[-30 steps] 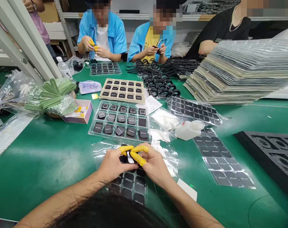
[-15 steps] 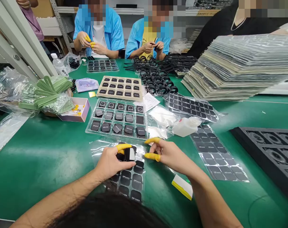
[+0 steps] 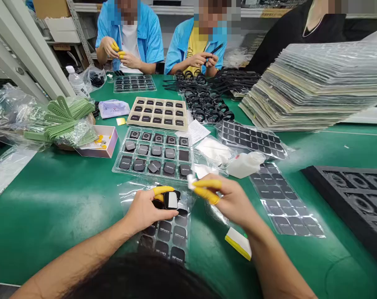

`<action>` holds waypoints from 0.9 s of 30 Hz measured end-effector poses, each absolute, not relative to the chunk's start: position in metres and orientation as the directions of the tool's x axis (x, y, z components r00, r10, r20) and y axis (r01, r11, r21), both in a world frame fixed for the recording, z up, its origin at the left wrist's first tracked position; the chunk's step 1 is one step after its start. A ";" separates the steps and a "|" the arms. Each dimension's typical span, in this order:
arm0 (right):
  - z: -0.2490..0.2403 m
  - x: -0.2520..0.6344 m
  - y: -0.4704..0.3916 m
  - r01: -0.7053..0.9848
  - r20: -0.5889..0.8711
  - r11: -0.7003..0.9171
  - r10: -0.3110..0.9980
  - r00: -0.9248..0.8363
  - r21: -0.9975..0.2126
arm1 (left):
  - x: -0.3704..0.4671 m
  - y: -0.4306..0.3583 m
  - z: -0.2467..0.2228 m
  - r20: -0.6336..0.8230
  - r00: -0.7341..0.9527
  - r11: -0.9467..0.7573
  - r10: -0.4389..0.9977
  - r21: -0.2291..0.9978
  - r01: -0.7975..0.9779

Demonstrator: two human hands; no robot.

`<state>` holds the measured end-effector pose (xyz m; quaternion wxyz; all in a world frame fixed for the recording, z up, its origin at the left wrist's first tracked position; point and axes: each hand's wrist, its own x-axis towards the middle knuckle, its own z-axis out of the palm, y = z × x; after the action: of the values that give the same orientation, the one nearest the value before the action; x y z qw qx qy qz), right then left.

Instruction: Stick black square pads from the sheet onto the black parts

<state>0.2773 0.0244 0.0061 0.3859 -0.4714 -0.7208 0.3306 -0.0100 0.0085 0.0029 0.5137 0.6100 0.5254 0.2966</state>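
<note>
Pinching a white wad (image 3: 191, 182) in your right hand (image 3: 231, 196), fingers parted half a second ago; your left hand (image 3: 142, 209) still grips the black square piece (image 3: 171, 200) over the printed film sheet (image 3: 172, 237). Green tabletop (image 3: 67, 207) spreads leftward; foam tray (image 3: 318, 186) edges far right.

an assembly workshop: green worktable (image 3: 82, 199) across the frame, parts trays (image 3: 185, 116) at centre, stacked sheets (image 3: 303, 91) upper right, blue-jacketed co-workers (image 3: 149, 37) at top.
</note>
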 end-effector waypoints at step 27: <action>-0.008 0.232 0.014 0.413 0.513 0.744 0.664 -0.544 -0.525 | -0.012 0.009 0.010 -0.167 0.318 0.042 0.933 0.930 0.365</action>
<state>0.2324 0.0137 -0.0082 0.3611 -0.3128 -0.8612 0.1735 -0.0120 0.0087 0.0104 0.5082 0.6330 0.5127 0.2796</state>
